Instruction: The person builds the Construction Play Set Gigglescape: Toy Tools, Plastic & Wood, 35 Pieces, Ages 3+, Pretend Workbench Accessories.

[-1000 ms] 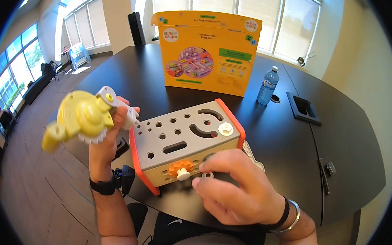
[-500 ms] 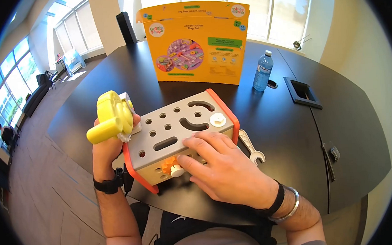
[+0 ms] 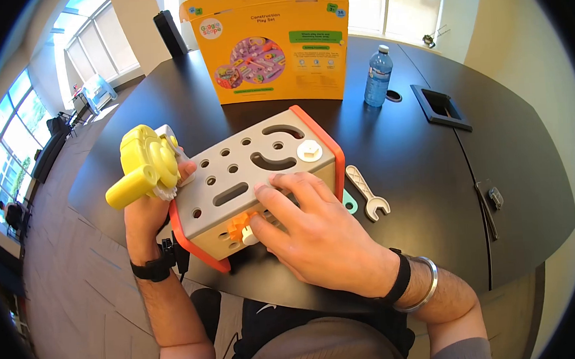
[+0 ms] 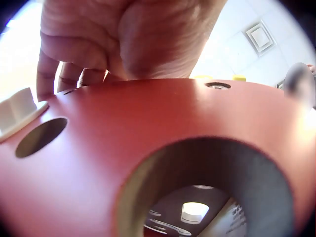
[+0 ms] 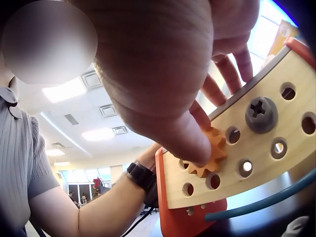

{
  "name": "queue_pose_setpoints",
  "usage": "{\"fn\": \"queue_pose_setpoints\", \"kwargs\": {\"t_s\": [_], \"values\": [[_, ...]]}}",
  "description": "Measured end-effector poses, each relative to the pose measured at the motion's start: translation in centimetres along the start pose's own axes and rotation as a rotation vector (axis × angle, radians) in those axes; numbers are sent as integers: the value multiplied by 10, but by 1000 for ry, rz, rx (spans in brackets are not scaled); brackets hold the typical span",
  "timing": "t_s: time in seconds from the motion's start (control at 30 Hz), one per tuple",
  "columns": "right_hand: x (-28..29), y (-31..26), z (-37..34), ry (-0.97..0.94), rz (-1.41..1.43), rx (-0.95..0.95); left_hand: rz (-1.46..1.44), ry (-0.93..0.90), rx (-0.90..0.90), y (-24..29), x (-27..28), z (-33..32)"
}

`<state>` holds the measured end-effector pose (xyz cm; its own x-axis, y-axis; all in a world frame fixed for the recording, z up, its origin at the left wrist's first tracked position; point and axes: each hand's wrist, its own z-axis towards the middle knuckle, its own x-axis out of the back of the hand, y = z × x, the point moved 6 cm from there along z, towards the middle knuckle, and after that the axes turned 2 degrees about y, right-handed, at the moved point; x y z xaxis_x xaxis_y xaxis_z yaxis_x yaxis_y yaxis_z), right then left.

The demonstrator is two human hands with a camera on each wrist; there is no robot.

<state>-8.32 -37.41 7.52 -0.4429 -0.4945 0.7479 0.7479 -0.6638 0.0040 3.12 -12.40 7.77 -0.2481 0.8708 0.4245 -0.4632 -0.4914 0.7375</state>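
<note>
My left hand [image 3: 146, 218] grips a yellow toy [image 3: 143, 163] with a grey end, at the left top corner of a wooden box [image 3: 203, 217] with holes, slots and red ends. In the left wrist view the palm [image 4: 123, 39] lies over the red end panel [image 4: 103, 113]. The fingertips of my right hand [image 3: 331, 242] rest on the box's grey top. Its thumb touches the orange gear [image 5: 216, 150] on the wooden front, by a white peg [image 3: 249, 236]. A grey screw head [image 5: 260, 114] sits in the front, and a white bolt [image 3: 309, 151] on top.
A white wrench [image 3: 368, 194] and part of a teal piece [image 3: 349, 201] lie right of the box. Behind stand a large yellow carton [image 3: 273, 49] and a water bottle [image 3: 378, 76]. A black recessed tray [image 3: 442, 109] is set in the table.
My left hand has lowered the yellow toy to the box's top corner. My right hand has moved from in front of the box onto its top edge and the gear. The head view has shifted.
</note>
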Motion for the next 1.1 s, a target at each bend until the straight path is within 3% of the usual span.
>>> {"fn": "queue_pose_setpoints", "kwargs": {"t_s": [0.43, 0.8, 1.1], "values": [[-10, -4, -5, -6, -92, 12, 40, 21, 98, -9, -2, -1], [-15, 5, -10, -22, -91, -8, 48, 32, 38, -13, -6, 6], [-25, 19, -16, -183, 5, -55, 39, 70, -8, -36, -3, 18]]}}
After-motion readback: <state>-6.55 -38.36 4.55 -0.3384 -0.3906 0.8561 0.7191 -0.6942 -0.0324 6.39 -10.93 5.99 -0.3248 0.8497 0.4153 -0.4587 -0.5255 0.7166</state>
